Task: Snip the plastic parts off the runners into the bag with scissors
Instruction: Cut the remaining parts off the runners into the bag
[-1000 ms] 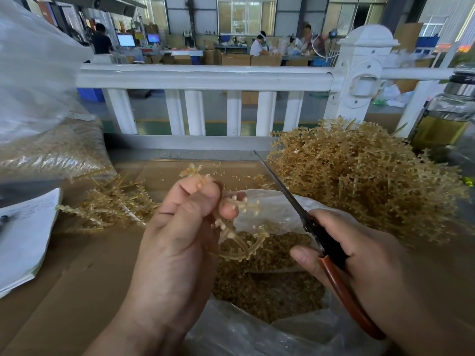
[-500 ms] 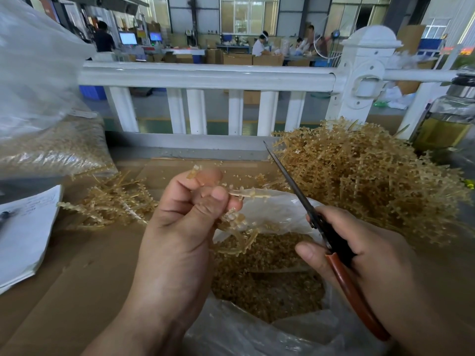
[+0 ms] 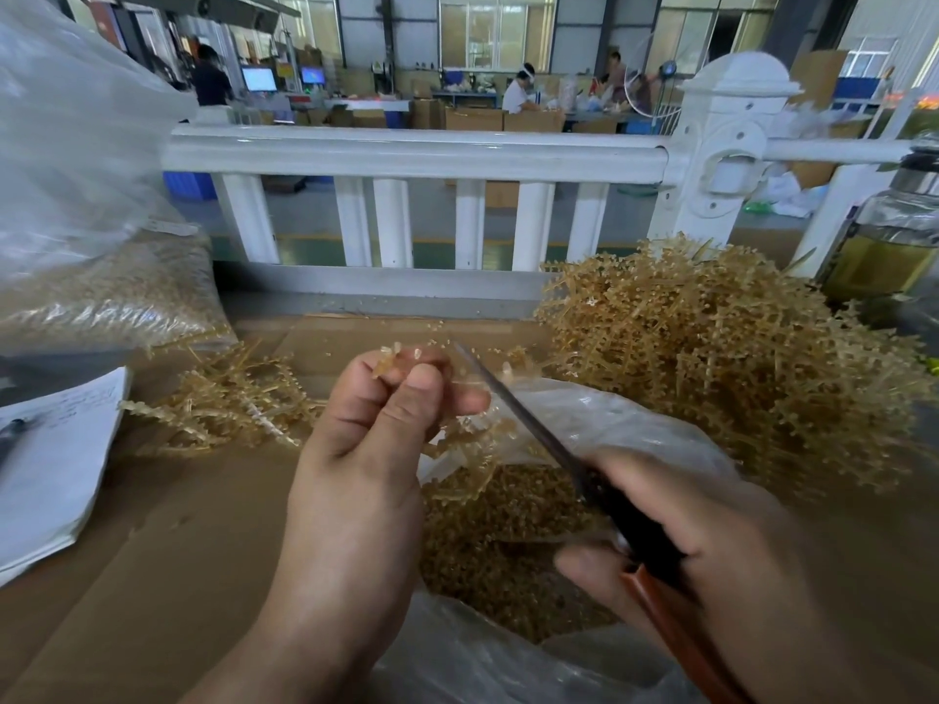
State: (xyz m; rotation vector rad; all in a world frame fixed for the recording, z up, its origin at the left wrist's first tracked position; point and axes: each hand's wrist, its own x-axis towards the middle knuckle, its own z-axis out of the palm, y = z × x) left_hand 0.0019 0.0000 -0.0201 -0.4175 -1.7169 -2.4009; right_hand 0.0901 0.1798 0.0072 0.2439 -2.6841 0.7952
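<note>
At 9 o'clock, a white stack of paper sheets [image 3: 51,464]; at 10 o'clock of the left hand, a small loose heap of bare tan plastic runners [image 3: 228,403] on the brown cardboard surface [image 3: 178,551]. Centre: left hand [image 3: 366,459], fingers curled, pinching a tan plastic runner with small parts [image 3: 387,359] above the open clear plastic bag [image 3: 609,424], which holds loose tan snipped parts [image 3: 508,530]. At 4 o'clock, right hand [image 3: 711,551] clenched round dark-bladed scissors with a reddish-brown handle [image 3: 574,470], tip just beside the left fingertips; at 2 o'clock, a large heap of uncut tan runners [image 3: 737,358].
</note>
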